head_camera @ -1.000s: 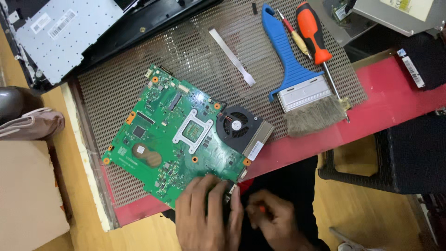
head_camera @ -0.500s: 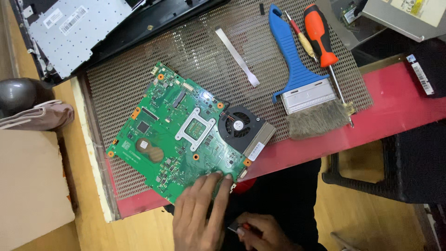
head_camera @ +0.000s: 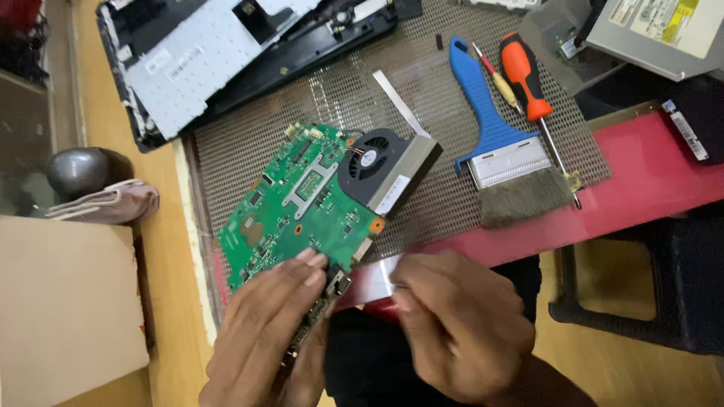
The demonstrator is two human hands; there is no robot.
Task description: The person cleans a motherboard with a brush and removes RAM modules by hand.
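The green motherboard now tilts up off the mesh mat, left hand gripping its near edge; right hand pinches something small, unclear.

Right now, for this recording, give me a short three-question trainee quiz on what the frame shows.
1. True or false: the cooling fan is attached to the green circuit board.
2. Which hand rests its fingers on the board's near edge: the left hand or the right hand?
3. Multiple choice: the blue-handled brush lies on A) the mesh mat, B) the cardboard box, C) the board.

Key: 1 true; 2 left hand; 3 A.
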